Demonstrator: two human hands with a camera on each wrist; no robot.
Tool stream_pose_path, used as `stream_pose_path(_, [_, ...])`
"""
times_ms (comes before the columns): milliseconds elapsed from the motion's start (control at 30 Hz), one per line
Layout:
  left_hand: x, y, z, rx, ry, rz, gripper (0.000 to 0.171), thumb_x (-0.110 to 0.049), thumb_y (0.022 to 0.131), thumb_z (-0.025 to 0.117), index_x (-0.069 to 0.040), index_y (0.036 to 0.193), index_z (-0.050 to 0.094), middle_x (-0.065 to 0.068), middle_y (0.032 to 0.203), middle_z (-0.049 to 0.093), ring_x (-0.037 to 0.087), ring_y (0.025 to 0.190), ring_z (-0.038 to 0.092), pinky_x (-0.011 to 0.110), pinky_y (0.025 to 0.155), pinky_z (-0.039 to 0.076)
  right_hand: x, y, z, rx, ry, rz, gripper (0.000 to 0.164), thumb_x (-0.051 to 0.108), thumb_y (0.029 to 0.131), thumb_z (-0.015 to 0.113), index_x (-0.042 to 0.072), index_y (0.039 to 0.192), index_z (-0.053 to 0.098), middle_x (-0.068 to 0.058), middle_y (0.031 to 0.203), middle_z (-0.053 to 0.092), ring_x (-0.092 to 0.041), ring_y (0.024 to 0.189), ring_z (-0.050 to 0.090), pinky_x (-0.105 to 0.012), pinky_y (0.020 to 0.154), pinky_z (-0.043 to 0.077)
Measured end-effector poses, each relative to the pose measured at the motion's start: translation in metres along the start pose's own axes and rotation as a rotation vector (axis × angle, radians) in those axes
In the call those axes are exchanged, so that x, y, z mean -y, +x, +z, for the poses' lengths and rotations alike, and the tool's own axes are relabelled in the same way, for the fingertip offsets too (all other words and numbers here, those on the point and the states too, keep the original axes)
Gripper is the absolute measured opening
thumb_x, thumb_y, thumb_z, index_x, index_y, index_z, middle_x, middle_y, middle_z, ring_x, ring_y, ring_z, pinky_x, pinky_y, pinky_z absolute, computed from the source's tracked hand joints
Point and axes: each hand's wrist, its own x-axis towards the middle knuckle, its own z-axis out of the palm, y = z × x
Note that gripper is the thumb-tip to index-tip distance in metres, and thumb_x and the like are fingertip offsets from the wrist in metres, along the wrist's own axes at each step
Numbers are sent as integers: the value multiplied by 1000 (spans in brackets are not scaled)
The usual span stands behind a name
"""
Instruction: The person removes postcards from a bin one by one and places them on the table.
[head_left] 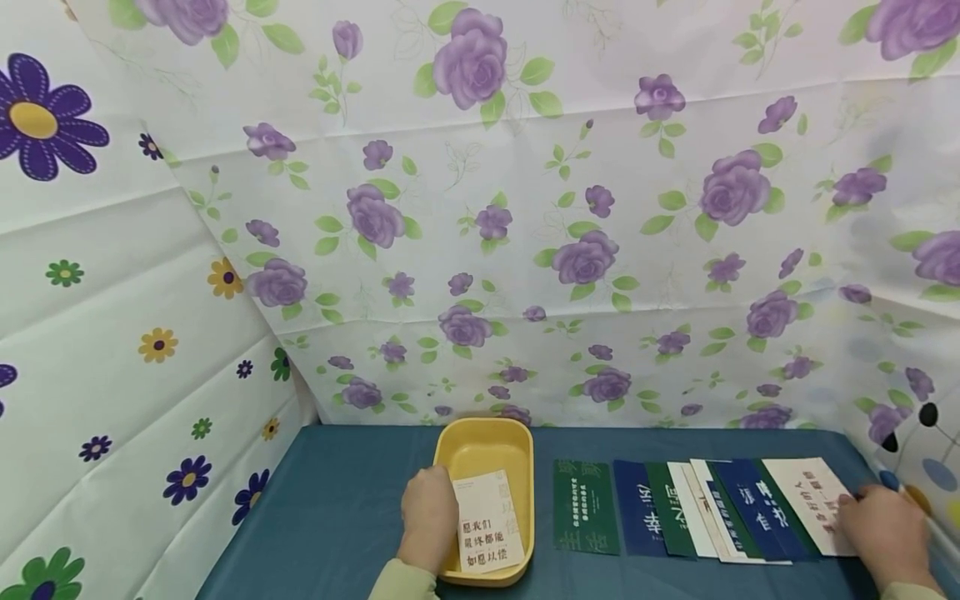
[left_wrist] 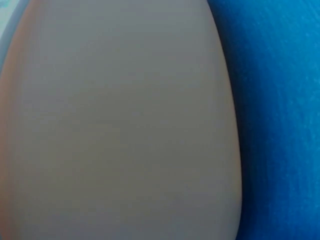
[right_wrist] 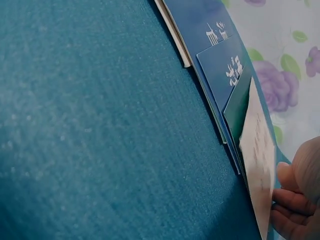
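In the head view a yellow tray (head_left: 529,500) stands on the table, and a white card (head_left: 491,525) with dark lettering leans inside it. My left hand (head_left: 429,512) grips the tray's left rim with curled fingers. At the right end of a row of overlapping cards lies another white card (head_left: 806,504). My right hand (head_left: 885,529) pinches its right edge. In the right wrist view that card (right_wrist: 259,160) tilts at the fingertips, beside a green card (right_wrist: 237,107) and blue cards. Only a blurred pale surface and blue cloth fill the left wrist view.
A dark green card (head_left: 587,507) lies between the tray and the overlapping cards, which include a blue card (head_left: 637,508) and a green one (head_left: 670,504). Blue cloth (head_left: 337,500) covers the table. Flowered sheets (head_left: 525,208) hang behind and at both sides.
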Motion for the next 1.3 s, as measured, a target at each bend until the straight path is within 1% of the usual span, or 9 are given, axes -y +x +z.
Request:
stream_pose_path(133, [0,0,-1,-7,1,3,6,-2,84,64,-3,79,67,14,70,65,28,60,65,39,46,49,-3,3,1,-2,-16,-28,36,16,90,47,-17,100,57,-33,97,60,-43,87,57,-50,76,45])
stream_pose_path(233, [0,0,-1,-9,6,3,6,-3,84,64,-3,79,68,14,70,65,28,60,65,38,46,49,-1,4,0,10,-31,-33,39,19,91,47,-18,101,56,-34,98,60,-43,86,58,-50,75,45])
stream_pose_path(367, [0,0,-2,-11,6,6,6,-3,84,64,-3,80,68,14,71,65,28,61,65,39,47,50,8,-3,-9,13,-45,-63,45,23,93,46,-19,108,52,-36,105,56,-47,93,55,-53,79,44])
stream_pose_path(500, [0,0,-2,-12,2,4,7,-2,85,63,-3,80,68,14,71,65,28,62,65,39,46,50,24,-20,-27,8,26,-185,57,33,96,44,-18,122,46,-39,116,50,-53,98,51,-59,80,41])
stream_pose_path(633, [0,1,-3,-9,-1,-2,8,-2,85,63,-3,79,67,14,70,65,29,61,65,39,45,48,56,-47,-44,-42,143,-313,71,44,96,44,-18,130,39,-40,119,48,-55,99,49,-60,75,41])
stream_pose_path(767, [0,1,-2,0,0,-7,8,-3,85,62,-3,80,67,14,70,65,29,61,65,38,44,47,94,-77,-51,-195,222,-450,61,36,94,53,-14,127,46,-39,118,51,-54,100,50,-60,75,41])
stream_pose_path(900, [0,1,-2,3,0,-3,7,-3,86,62,-3,80,67,14,71,65,28,61,65,38,44,47,130,-102,-50,-292,279,-585,51,27,90,60,-10,123,52,-36,117,54,-53,103,51,-61,78,42])
stream_pose_path(1133, [1,1,-4,14,-3,-13,6,-3,85,63,-3,80,67,14,71,65,29,61,65,38,44,48,188,-145,-47,-245,364,-730,51,32,91,60,-2,127,52,-29,123,55,-47,110,52,-58,81,44])
stream_pose_path(1300, [2,2,-3,38,-12,-11,6,-3,86,62,-3,82,68,14,72,65,28,60,64,38,44,48,222,-169,-43,-229,410,-778,50,32,89,62,0,127,54,-24,123,57,-42,110,55,-54,82,48])
